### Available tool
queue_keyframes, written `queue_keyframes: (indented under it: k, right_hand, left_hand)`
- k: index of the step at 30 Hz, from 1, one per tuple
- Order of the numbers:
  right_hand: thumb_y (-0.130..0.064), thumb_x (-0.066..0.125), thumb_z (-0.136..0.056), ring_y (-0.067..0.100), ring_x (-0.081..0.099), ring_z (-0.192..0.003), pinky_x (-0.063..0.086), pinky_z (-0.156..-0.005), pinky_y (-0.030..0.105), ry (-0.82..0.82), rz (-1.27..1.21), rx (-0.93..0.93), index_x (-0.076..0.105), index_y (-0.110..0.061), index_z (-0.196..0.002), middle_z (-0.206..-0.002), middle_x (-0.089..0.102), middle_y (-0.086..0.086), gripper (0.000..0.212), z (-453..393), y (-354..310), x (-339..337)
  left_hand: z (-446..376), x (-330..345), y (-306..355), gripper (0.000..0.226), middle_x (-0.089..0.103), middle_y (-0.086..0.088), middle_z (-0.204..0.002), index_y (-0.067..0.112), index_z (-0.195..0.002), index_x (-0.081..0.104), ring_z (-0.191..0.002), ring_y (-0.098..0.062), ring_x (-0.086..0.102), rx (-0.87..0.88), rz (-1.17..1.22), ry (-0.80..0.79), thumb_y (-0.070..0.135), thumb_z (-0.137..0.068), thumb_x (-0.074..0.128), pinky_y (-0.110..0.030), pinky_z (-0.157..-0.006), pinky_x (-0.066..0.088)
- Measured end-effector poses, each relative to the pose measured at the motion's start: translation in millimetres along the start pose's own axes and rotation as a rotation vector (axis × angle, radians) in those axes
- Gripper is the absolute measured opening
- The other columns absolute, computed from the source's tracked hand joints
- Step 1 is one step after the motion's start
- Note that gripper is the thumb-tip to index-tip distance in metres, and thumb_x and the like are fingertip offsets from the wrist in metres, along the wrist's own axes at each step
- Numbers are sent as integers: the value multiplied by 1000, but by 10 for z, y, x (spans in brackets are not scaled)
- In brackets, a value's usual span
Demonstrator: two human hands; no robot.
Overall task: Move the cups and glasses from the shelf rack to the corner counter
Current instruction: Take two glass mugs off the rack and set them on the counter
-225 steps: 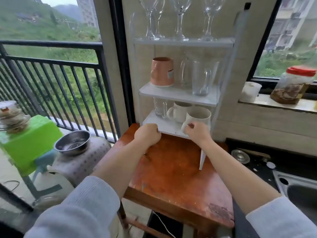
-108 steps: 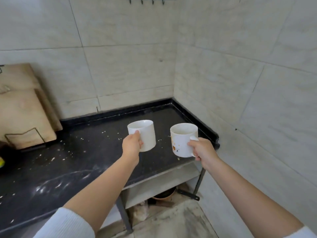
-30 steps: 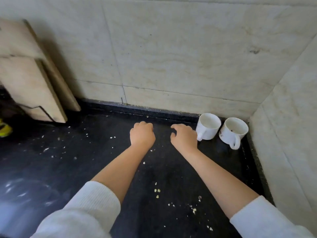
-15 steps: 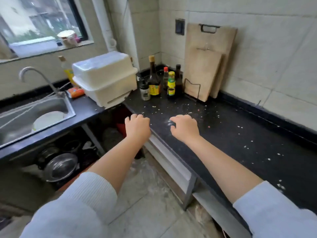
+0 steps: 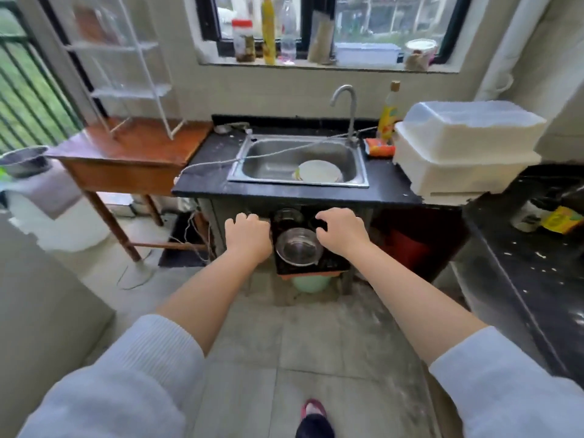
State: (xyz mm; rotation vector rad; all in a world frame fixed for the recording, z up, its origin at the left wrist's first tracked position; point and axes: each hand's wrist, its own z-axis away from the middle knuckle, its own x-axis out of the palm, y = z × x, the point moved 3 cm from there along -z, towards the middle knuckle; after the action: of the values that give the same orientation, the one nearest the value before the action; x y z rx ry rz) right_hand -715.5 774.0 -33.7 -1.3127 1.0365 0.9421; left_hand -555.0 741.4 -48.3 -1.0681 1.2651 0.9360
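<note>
— Both hands empty now?
— Yes: left hand [image 5: 249, 233] and right hand [image 5: 339, 230] loosely curled, gripping nothing — two mugs left on corner counter, out of view.
— Next?
— Back to shelf rack [image 5: 126, 67], far left; contents blurred.

Both forearms reach forward side by side, pale sleeves pushed up toward the elbows. The left hand [image 5: 248, 237] is loosely curled, holding nothing; the right hand [image 5: 343, 230] likewise (fingers bent, palm down, empty).

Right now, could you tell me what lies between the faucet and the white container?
In the head view, a yellow bottle stands between the faucet and white container.
</note>
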Motion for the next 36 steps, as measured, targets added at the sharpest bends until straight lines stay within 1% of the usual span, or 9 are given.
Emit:
queue_keyframes:
  k: [5, 8, 13, 17, 20, 24, 28, 33, 36]
  right_hand:
    - [-22, 47, -87, 31, 48, -119, 43, -93, 42, -17, -39, -199, 57, -12, -121, -126, 59, 12, 37, -864, -883, 281]
    - [-21, 46, -86, 32, 53, -111, 45, -86, 38, -28, -42, -303, 61, -8, -114, -118, 62, 14, 34, -1525, -1352, 369]
    - [-21, 46, -87, 32, 50, -116, 45, -94, 41, -37, -33, -428, 60, -8, -116, -122, 59, 13, 35, -2624, -2127, 330]
    - [-20, 46, -86, 34, 52, -111, 45, -84, 40, -58, -62, -512, 61, -6, -108, -115, 61, 14, 30, -3245, -2769, 425]
    - [-20, 46, -86, 31, 53, -114, 46, -89, 39, -59, -89, -572, 60, -9, -117, -121, 62, 12, 35, -3678, -3292, 590]
    - [-21, 47, -86, 32, 53, -116, 46, -91, 39, -28, -99, -583, 59, -11, -119, -123, 61, 12, 36, -4253, -3943, 770]
    - [-21, 48, -87, 31, 51, -119, 47, -96, 45, 11, -144, -530, 55, -9, -124, -128, 58, 13, 39, -4811, -4561, 825]
    - [-18, 49, -86, 32, 57, -111, 48, -93, 42, 27, -196, -470, 56, -7, -123, -124, 61, 15, 39, -5493, -5234, 843]
    - [-15, 50, -86, 31, 54, -116, 43, -98, 38, 62, -249, -435, 58, -3, -121, -124, 62, 17, 37, -5895, -5428, 825]
  left_hand:
    - [-435, 25, -1043, 29, 59, -11, -120, 13, -112, 62, -114, -30, 50, -192, 10, 0, 24, -89, 46, -42, -95, 41]
    - [-848, -36, -1607, 31, 57, -11, -126, 14, -114, 61, -117, -29, 49, -289, 31, 22, 24, -89, 46, -42, -96, 40]
    - [-1460, -183, -2553, 30, 58, -10, -122, 14, -112, 61, -116, -29, 46, -453, 45, 58, 19, -88, 43, -40, -95, 39]
    - [-1769, -142, -3272, 34, 55, -9, -125, 14, -114, 60, -120, -29, 43, -560, 58, 44, 16, -86, 40, -40, -98, 37]
    - [-2055, -90, -3855, 32, 55, -10, -124, 14, -112, 60, -118, -30, 44, -615, 43, 57, 17, -86, 41, -39, -95, 37]
    - [-2497, -92, -4654, 32, 55, -12, -124, 12, -112, 59, -118, -31, 44, -637, 35, 86, 16, -85, 44, -39, -94, 38]
    - [-2968, -206, -5420, 31, 52, -16, -128, 10, -111, 59, -122, -32, 41, -585, 44, 106, 14, -85, 42, -43, -98, 37]
    - [-3511, -277, -6286, 37, 49, -15, -135, 12, -122, 55, -134, -33, 31, -529, 51, 123, 21, -90, 39, -44, -103, 34]
    - [-3815, -226, -6626, 36, 52, -14, -131, 11, -121, 55, -127, -33, 38, -493, 91, 123, 21, -91, 38, -43, -99, 38]
